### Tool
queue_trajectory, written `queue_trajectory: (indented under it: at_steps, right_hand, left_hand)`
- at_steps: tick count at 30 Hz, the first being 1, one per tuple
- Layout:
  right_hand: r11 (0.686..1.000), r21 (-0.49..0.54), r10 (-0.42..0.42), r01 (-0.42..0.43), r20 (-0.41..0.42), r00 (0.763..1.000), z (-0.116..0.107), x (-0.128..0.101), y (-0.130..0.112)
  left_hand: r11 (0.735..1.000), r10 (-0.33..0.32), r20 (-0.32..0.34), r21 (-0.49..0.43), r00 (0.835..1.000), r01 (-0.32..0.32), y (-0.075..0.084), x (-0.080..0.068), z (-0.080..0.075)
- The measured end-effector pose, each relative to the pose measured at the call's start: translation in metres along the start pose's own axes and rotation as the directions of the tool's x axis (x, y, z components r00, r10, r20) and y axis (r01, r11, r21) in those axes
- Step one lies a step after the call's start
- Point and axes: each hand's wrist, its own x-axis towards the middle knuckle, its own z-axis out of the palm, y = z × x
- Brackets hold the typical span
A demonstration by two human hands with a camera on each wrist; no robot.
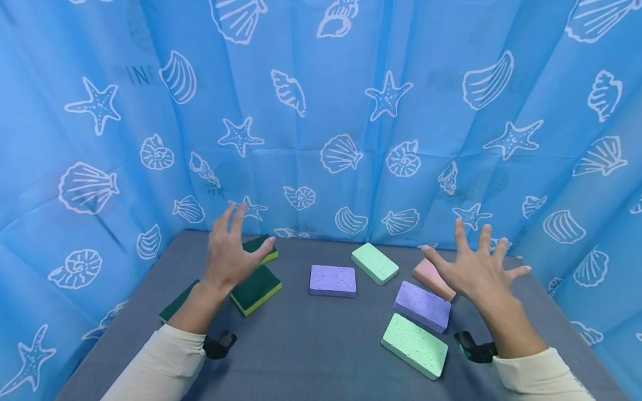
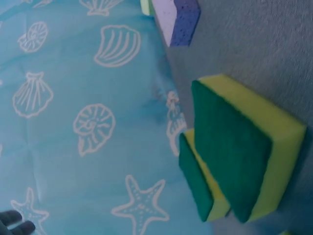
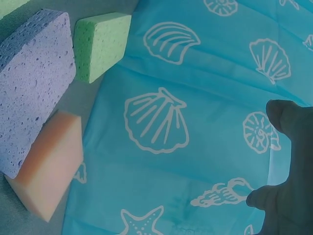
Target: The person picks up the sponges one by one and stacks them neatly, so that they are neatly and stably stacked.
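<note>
My left hand (image 1: pixel 225 256) is raised above the left side of the table, fingers spread, holding nothing. Under and around it lie three green-and-yellow scrub sponges: one in front (image 1: pixel 257 288), one behind (image 1: pixel 257 244) and one (image 1: pixel 179 302) partly covered by the forearm. Fingers spread wide, my right hand (image 1: pixel 478 273) hovers over the right side and also holds nothing. Nearest it are a pink sponge (image 1: pixel 430 276), partly hidden behind the thumb, and a purple sponge (image 1: pixel 422 306). A light green sponge (image 1: pixel 415 345) lies closer to me.
Another purple sponge (image 1: pixel 332 280) sits mid-table, with a pale green sponge (image 1: pixel 375 263) to its right. The grey table (image 1: pixel 321 345) is bordered at the back and sides by a blue curtain (image 1: pixel 311 128) with white shells and starfish.
</note>
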Motion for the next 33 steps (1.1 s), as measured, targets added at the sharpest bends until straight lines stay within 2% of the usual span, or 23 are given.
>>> queue_trajectory:
  at_steps: [5, 9, 16, 28, 33]
  right_hand:
    - [1.0, 0.003, -0.001, 0.001, 0.008, 1.0, 0.0, 0.0, 0.001]
    - [1.0, 0.004, -0.001, 0.001, 0.011, 1.0, 0.002, 0.0, 0.0]
    - [1.0, 0.006, 0.001, -0.001, 0.014, 1.0, 0.005, 0.0, 0.001]
    - [1.0, 0.012, -0.009, 0.008, 0.021, 1.0, 0.008, 0.001, 0.001]
    - [1.0, 0.014, -0.014, 0.014, 0.025, 1.0, 0.009, 0.002, 0.001]
  left_hand:
    - [0.981, 0.031, 0.003, -0.194, 1.0, -0.03, 0.001, -0.008, 0.01]
    - [0.957, 0.038, 0.02, -0.289, 0.999, -0.03, 0.002, -0.017, 0.02]
    - [0.936, 0.02, 0.068, -0.352, 0.997, 0.005, 0.003, -0.028, 0.034]
    - [0.907, -0.01, 0.094, -0.419, 0.996, 0.049, 0.01, -0.043, 0.06]
    - [0.883, -0.092, 0.146, -0.446, 0.985, 0.149, 0.013, -0.049, 0.071]
